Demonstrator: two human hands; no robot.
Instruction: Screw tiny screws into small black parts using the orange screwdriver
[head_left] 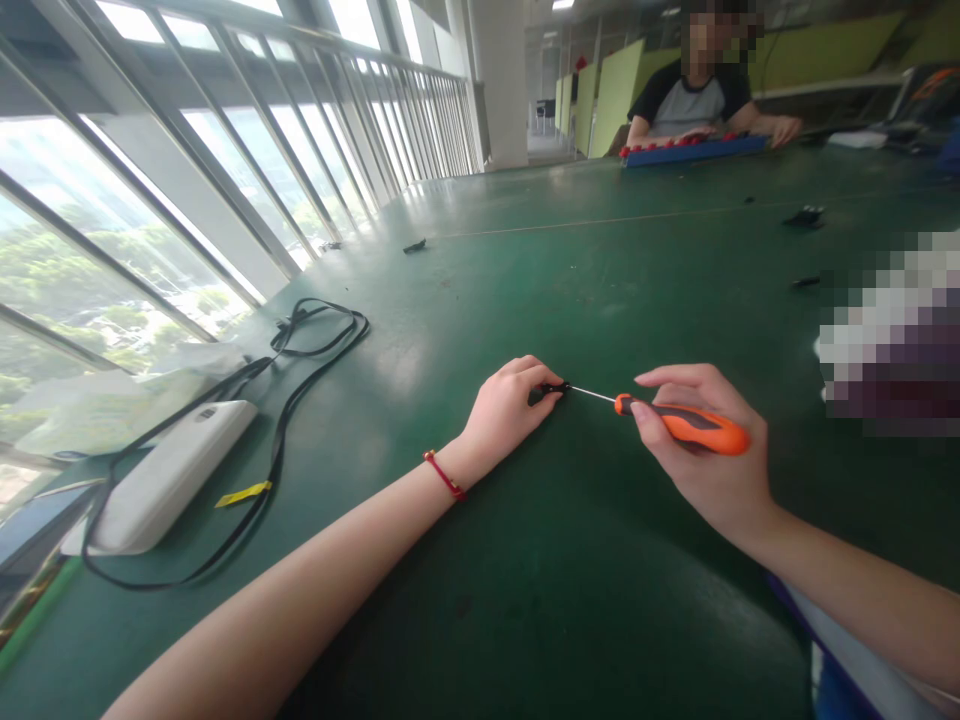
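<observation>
1. The left hand (514, 405) rests on the dark green worktop (600, 270) just left of the screwdriver tip. Its grip is closed, thumb and fingers pinching a small black part (551, 388).
2. The right hand (705, 450) holds a screwdriver (682, 422) with an orange-and-grey handle and a thin metal shaft. Its grip is wrapped loosely round the handle, with the forefinger stretched out above it.
3. The screwdriver lies almost level, just above the worktop, with its shaft pointing left and its tip touching the small black part.
4. A thin red bracelet (444, 475) sits on the left wrist, left of and below the screwdriver.
5. Far left of the screwdriver a white, rounded rectangular box (169, 475) lies near the worktop edge. A looped black cable (315, 350) with a yellow tag (241, 493) runs around it.
6. Well beyond the screwdriver, small black scraps (414, 245) lie scattered on the worktop.
7. Farthest from the screwdriver, at the far end of the worktop, another person's hand (784, 128) rests beside a long blue tray (694, 148) with red pieces on it.
</observation>
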